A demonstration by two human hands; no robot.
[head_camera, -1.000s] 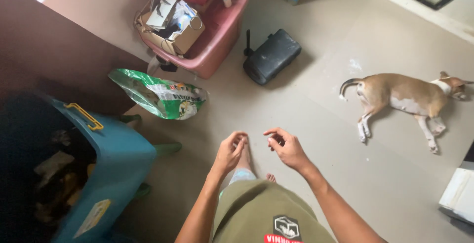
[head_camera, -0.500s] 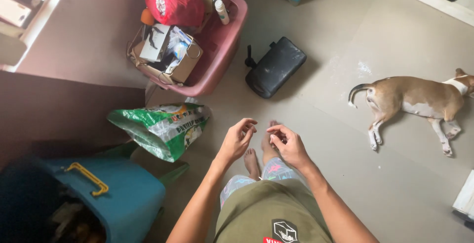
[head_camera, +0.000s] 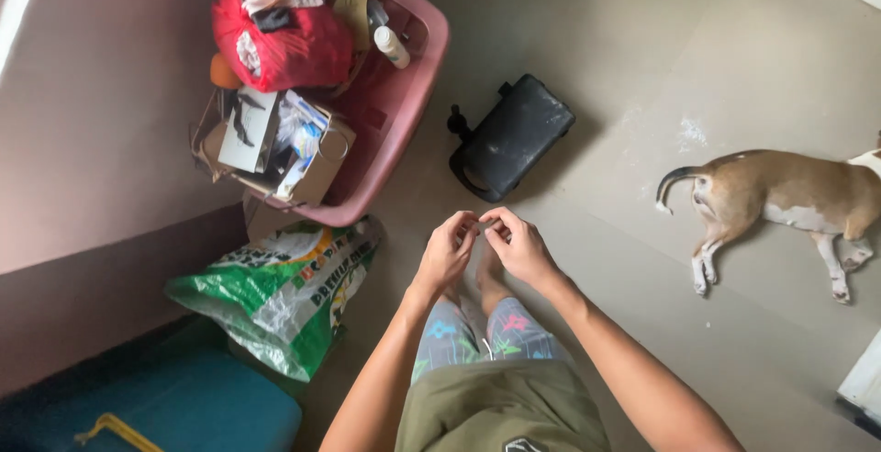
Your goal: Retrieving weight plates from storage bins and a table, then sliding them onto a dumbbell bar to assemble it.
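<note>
My hands have closed in since earlier: left hand (head_camera: 447,255) and right hand (head_camera: 519,247) now meet fingertip to fingertip, fingers pinched together, whatever's between them too small to tell, green-and-white plastic sack (head_camera: 280,291) at nine o'clock.

Only one view is given, taken from a camera worn on the head and aimed steeply down at the floor (head_camera: 642,66). The left hand (head_camera: 447,255) and right hand (head_camera: 519,248) are seen close below the lens, near centre. The pink tub (head_camera: 418,94) is framed far left, the dog (head_camera: 789,200) at the right edge. No second view is provided, so nothing is shared.
</note>
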